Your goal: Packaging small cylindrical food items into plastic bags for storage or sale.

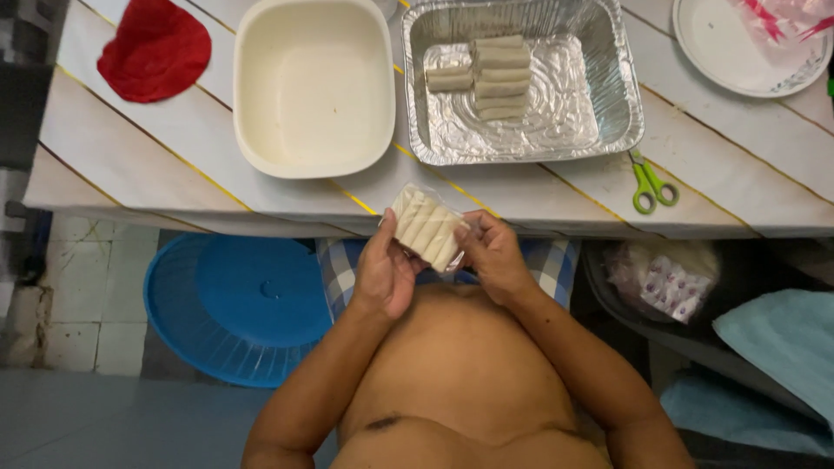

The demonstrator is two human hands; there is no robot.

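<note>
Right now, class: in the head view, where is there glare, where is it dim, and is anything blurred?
Head view: glare glints off the foil tray; the clear pack of pale rolls, held by left hand and right hand, is sharp; the floor around the blue basin is dim; table edges bow slightly, suggesting wide-lens distortion.

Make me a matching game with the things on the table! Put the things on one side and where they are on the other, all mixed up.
Things:
1. scissors
2. red cloth
3. pale rolls
4. clear packet of rolls

Places:
A. inside the foil tray
B. held between the left hand and the right hand
C. far left of the table
D. on the table, just right of the foil tray's near corner

Pairs: 1-D, 2-C, 3-A, 4-B
</note>
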